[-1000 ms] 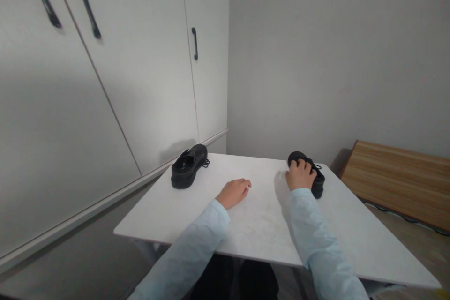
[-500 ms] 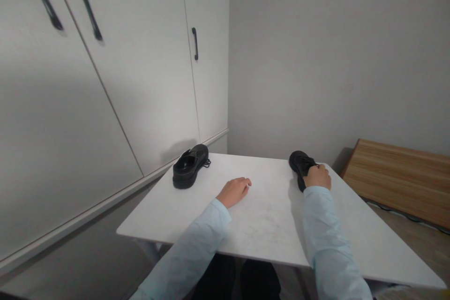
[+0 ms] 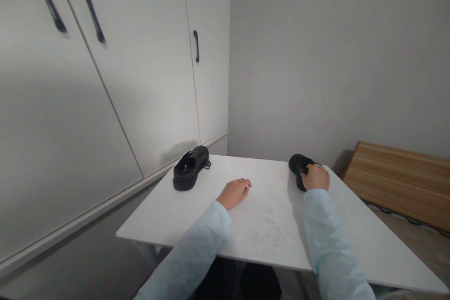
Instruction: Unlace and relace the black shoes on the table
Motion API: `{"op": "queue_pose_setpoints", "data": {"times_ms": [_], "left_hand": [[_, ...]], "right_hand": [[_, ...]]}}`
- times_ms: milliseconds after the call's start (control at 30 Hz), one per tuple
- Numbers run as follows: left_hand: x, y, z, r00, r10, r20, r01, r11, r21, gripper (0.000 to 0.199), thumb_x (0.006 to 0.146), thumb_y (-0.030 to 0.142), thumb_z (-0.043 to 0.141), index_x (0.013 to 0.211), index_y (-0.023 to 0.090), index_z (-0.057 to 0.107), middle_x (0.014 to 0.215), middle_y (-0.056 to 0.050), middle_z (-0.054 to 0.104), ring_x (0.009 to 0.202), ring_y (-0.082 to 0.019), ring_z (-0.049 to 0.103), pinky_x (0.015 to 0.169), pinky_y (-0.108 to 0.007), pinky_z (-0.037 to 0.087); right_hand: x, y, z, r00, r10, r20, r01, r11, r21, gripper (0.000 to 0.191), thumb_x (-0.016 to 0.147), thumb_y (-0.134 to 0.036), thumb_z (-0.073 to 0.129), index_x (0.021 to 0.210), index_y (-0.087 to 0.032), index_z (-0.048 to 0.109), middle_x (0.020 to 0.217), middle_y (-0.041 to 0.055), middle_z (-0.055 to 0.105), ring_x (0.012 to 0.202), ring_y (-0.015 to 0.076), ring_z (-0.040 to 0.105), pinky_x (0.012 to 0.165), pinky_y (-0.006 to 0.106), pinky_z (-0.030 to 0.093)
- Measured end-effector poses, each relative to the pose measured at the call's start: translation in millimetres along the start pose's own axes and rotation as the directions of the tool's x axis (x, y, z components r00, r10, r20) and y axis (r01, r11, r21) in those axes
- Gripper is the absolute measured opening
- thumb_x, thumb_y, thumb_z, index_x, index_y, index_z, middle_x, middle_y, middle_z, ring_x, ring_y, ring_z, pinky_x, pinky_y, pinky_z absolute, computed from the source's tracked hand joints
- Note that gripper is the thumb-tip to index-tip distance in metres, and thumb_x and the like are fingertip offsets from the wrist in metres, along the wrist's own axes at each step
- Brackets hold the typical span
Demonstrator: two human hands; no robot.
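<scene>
At the table's far right corner, my right hand (image 3: 315, 177) is closed on a black lace-up shoe (image 3: 298, 165). The shoe's toe points away from me, and the hand covers much of its heel and opening. My left hand (image 3: 233, 193) rests on the white table (image 3: 267, 220), its fingers loosely bent with a small gap at the thumb, holding nothing. Beyond it to the left stands a second black shoe (image 3: 190, 168), upright, heel toward me, its laces hanging over the right side.
A white cabinet (image 3: 147, 79) with black handles runs along the left, close to the table's edge. A grey wall (image 3: 333, 56) stands behind. Low on the right is a wood-grain board (image 3: 401, 183), with a dark cable along the floor below it.
My right hand has shifted slightly on the shoe, and the thumb now shows on its left side. My left hand and the other shoe stay in place. The view has tilted up a little.
</scene>
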State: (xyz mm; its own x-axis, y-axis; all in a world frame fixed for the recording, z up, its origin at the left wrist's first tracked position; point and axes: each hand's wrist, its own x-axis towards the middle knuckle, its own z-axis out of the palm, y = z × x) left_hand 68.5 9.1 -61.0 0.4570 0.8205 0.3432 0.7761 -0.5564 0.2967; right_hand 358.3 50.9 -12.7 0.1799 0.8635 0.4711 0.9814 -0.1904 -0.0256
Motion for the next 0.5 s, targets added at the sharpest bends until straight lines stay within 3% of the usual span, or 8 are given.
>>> {"op": "queue_pose_setpoints", "data": {"times_ms": [267,500], "left_hand": [[1,1,-3.6,0.996,-0.07,-0.051,0.071,0.997,0.007,0.022,0.087,0.016,0.043,0.099,0.021,0.059,0.094,-0.002,0.065,0.078,-0.014,0.061,0.073,-0.025,0.046],[2,1,-6.8,0.989,-0.121,-0.085,0.124,0.992,0.031,0.021,0.088,0.017,0.042,0.101,0.022,0.059,0.095,-0.003,0.065,0.083,-0.014,0.061,0.074,-0.024,0.046]], "right_hand": [[-10,-26,-15,0.968,-0.187,-0.168,0.198,0.979,0.055,0.014,0.081,-0.021,0.052,0.086,-0.014,0.063,0.092,0.0121,0.066,0.09,0.0249,0.055,0.078,0.034,0.034],[-34,-67,-26,0.881,-0.367,-0.297,0.418,0.9,0.127,0.009,0.082,-0.021,0.053,0.077,-0.017,0.06,0.083,0.0072,0.065,0.084,0.0215,0.054,0.075,0.033,0.027]]}}
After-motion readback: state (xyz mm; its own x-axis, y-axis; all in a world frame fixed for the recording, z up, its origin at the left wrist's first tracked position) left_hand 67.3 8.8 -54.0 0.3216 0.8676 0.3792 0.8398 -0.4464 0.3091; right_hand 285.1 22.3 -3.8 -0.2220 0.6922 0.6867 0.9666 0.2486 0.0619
